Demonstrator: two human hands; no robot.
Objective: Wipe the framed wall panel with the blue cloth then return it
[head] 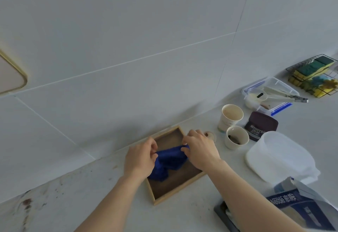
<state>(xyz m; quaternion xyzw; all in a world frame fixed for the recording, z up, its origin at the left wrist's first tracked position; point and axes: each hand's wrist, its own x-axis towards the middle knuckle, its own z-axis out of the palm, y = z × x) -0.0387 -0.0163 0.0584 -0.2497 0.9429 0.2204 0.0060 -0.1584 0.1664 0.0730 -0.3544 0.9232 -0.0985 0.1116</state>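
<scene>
- Head view: your left hand (140, 158) and your right hand (200, 151) both meet over a shallow wooden tray (182, 188) that sits on the pale surface (102, 195), close to the foot of the tiled wall (128, 39).
- The blue cloth (169, 161) lies bunched in the tray, its lower folds resting on the dark tray floor and its upper edge raised between your two hands.
- Your left fingers are closed on the cloth's left end, pinching it at the upper corner.
- Your right fingers are curled down and clamped on the cloth's right end, just over the tray's far right side.
- The framed wall panel (11, 74) shows only as a rounded gold-edged corner at the left border of the view, well apart from the cloth and higher on the wall.
- Right of the tray stand two paper cups: the taller cup (231, 117) behind, the shorter cup (236, 137) in front with something dark inside.
- A dark cocoa tub (260, 126) stands just beside the cups, and a white lidded container (279, 155) lies near it.
- Farther back, a clear box with blue clips (270, 94) holds tongs, and a wire rack (314, 74) holds sponges.
- Brown stains (27, 202) mark the surface at lower left.
</scene>
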